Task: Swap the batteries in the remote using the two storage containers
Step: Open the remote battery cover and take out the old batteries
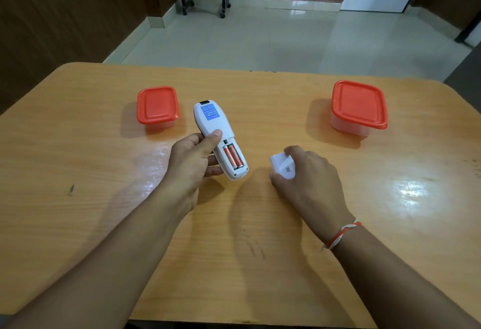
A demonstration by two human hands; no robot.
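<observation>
— Two bare arms come in from the bottom. What do they reach over?

— Big wooden table (78,162). It is orange-brown and shiny, with round corners. Lots of bare wood lies near the hands and out to both sides. Its far edge is just past the boxes, and a pale tiled floor (260,34) lies beyond it.

— What is past the fingers?

— Two see-through plastic boxes with red lids, both shut. The right container (358,107) is bigger and sits well past the right hand's fingers. The left container (157,106) is smaller and sits past the left thumb, a bit to the left.

— Where is the remote?

— The left hand (194,164) holds the white remote (220,140) up, back side showing. The thumb lies on top and the fingers curl under it. A blue sticker is at the far end.

— And the batteries?

— Two orange batteries (233,156) lie side by side in the open slot, just right of the thumb.

— What about the other hand?

— The right hand (307,175) is low by the table, fingers curled round the small white battery cover (282,166). A red and white thread bracelet (342,233) is on that wrist.
</observation>
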